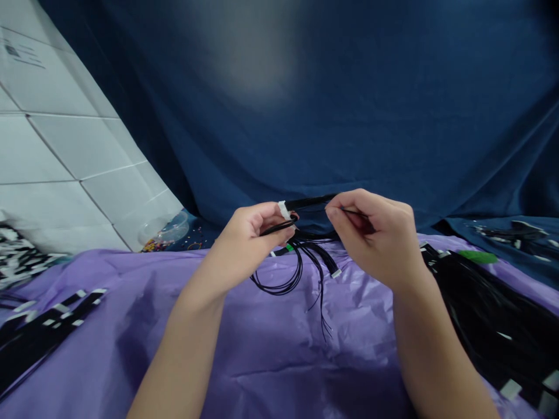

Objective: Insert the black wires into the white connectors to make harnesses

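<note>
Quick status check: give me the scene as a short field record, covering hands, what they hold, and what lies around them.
left hand: pinches a white connector and looped black wires
right hand: pinches one black wire end near the connector
wire loop: hangs below both hands, loose ends trailing down
surface: purple sheet
left side: black wire bundles with white connectors
right side: large pile of black wires, green tag
behind: blue cloth, clear tub of small parts
</note>
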Motion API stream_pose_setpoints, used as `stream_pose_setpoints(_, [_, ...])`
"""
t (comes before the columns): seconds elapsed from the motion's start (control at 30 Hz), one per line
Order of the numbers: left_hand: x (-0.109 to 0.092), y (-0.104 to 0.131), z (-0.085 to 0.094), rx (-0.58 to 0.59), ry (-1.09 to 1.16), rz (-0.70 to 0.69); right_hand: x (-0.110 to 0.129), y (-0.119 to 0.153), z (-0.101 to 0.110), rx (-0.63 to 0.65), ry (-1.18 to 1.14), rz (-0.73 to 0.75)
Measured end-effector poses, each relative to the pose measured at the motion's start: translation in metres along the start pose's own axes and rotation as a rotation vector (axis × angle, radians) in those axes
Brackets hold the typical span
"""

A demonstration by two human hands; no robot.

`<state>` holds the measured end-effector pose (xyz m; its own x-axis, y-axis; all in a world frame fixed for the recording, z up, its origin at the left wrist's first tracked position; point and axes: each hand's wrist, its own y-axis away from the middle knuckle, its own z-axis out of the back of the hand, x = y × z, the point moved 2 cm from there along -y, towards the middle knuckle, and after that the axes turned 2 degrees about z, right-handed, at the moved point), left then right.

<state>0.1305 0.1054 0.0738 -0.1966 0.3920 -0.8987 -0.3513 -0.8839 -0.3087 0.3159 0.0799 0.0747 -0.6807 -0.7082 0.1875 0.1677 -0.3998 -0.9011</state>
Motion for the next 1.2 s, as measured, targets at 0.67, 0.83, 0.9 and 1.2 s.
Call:
stream_pose_setpoints(0.67, [0.000, 0.001, -0.003, 0.029, -0.058, 0.006, 0.006, 0.001, -0.005, 0.045, 0.003, -0.086])
stream_pose_setpoints(0.83, [0.000, 0.000, -0.008, 0.085, -0.043, 0.008, 0.006, 0.002, -0.008, 0.013, -0.007, -0.087])
stream_pose_setpoints(0.9, [0.000, 0.001, -0.010, 0.095, -0.035, -0.007, 0.006, 0.002, -0.009, 0.012, -0.003, -0.089])
stream_pose_setpoints(1.2, [-0.002, 0.000, -0.015, 0.148, 0.028, 0.019, 0.004, 0.000, -0.008, 0.055, -0.051, -0.092])
